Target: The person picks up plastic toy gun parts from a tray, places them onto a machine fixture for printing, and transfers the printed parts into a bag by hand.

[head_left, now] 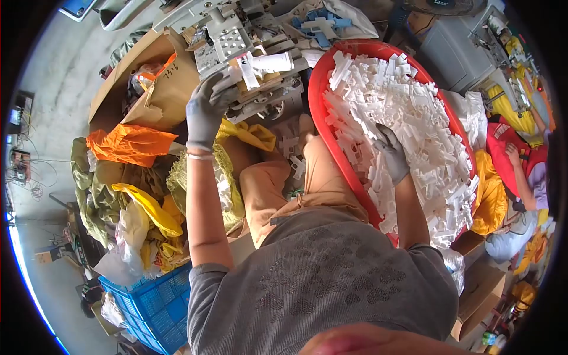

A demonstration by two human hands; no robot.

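My left hand (205,112), in a grey glove, is raised beside a metal machine (231,42), its fingers stretched out and apart. Close to those fingertips, a white plastic toy gun part (264,64) lies on the machine; I see no grip on it. On my other side, a red tub (318,83) is heaped with loose white plastic parts (393,97). My right hand (393,155), gloved too, rests over this heap with fingers extended against the pieces. Its fingertips partly cover the pieces under them.
An open cardboard box (171,83) stands left of the machine, above orange, yellow and green bags (133,145) and a blue crate (145,307). Blue and white parts (322,26) lie in a bag behind. At far right, another person's arm (522,177) is visible.
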